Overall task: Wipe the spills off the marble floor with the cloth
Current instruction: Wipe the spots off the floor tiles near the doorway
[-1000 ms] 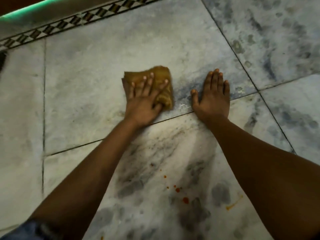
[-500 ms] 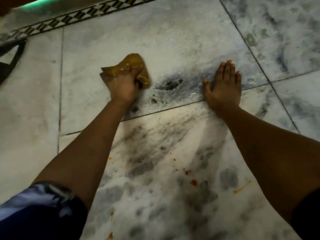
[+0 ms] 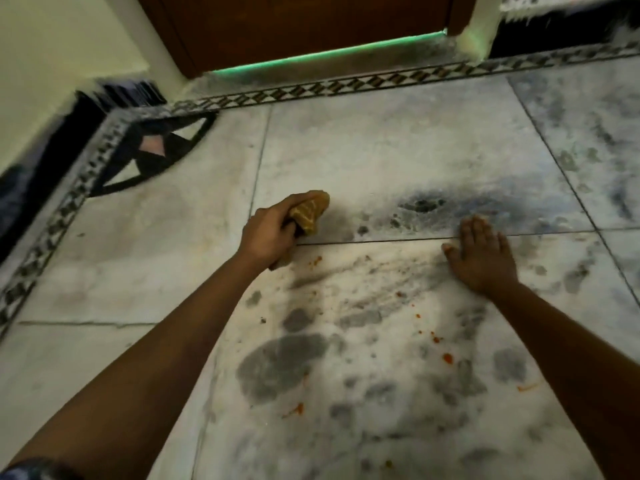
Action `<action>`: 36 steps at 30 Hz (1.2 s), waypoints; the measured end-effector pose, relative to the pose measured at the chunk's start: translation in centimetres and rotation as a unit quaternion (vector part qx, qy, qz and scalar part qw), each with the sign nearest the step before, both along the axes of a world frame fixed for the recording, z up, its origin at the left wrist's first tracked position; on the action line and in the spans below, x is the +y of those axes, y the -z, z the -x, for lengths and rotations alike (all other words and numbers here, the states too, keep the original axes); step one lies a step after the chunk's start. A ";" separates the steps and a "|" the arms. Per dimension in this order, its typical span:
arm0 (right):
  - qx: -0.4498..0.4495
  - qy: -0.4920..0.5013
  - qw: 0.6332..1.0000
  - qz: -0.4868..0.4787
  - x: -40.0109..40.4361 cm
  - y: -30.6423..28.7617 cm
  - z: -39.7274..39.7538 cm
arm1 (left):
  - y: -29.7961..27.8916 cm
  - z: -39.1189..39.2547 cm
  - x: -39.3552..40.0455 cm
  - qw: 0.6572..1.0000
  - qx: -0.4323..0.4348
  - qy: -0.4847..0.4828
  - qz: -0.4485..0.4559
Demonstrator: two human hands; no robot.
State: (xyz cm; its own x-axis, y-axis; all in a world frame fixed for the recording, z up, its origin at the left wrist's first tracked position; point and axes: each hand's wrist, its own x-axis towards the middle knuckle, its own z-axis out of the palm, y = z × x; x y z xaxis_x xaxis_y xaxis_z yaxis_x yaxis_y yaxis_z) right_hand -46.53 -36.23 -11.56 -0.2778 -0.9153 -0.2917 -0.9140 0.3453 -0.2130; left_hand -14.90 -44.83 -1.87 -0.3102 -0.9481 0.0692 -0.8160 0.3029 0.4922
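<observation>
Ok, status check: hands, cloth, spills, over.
Left hand grips bunched cloth. Right hand flat on marble floor. Orange spills unwiped on near tile. Nothing in the way.

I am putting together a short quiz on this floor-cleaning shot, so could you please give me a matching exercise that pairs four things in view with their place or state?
Column one:
1. cloth
2. right hand
3. orange-red spots
4. green strip of light

Column two:
A. flat on the marble floor, fingers straight
B. under the brown door
C. bunched up in the left hand
D. scattered on the near tile, between the two forearms

Right pairs: 1-C, 2-A, 3-D, 4-B
</observation>
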 end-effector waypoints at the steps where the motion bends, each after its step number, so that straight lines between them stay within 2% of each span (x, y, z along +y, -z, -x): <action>1: -0.003 -0.011 1.000 0.001 0.8 0.0 -1.5 | -0.3 -1.3 0.6 1.000 -0.006 -0.006 0.004; 8: -0.028 -0.019 0.999 -0.004 6.9 -1.8 -6.5 | 1.1 -5.3 6.2 0.997 -0.029 -0.065 -0.015; 11: -0.034 -0.037 0.998 -0.032 8.1 -1.9 -6.6 | 4.1 -5.3 9.6 0.997 -0.022 -0.022 -0.073; 14: -0.056 -0.042 0.995 -0.068 8.9 -1.2 -6.7 | 7.0 -5.1 12.1 0.968 -0.184 0.037 -0.168; 15: -0.061 -0.042 0.995 -0.071 9.1 -0.9 -6.8 | 7.6 -5.1 12.4 0.964 -0.196 0.036 -0.176; 19: -0.067 -0.038 0.995 -0.070 9.3 -0.5 -6.9 | 7.8 -4.7 10.9 0.977 -0.128 -0.052 -0.164; 23: -0.059 -0.040 0.996 -0.056 9.4 0.1 -6.7 | 8.3 -2.1 6.7 0.963 -0.182 -0.067 -0.185; 27: -0.068 -0.033 0.996 -0.049 9.5 0.5 -6.8 | 8.3 2.1 3.3 0.964 -0.198 -0.014 -0.179; 30: -0.070 -0.031 0.997 -0.030 9.8 0.7 -6.8 | 8.3 4.0 4.6 0.967 -0.203 0.057 -0.140; 34: -0.075 -0.029 0.997 -0.002 10.1 0.6 -7.0 | 9.2 0.1 9.5 0.963 -0.221 0.136 -0.077; 36: -0.069 -0.039 0.997 -0.009 10.1 0.3 -6.8 | 9.6 -3.1 9.4 0.968 -0.213 0.109 -0.078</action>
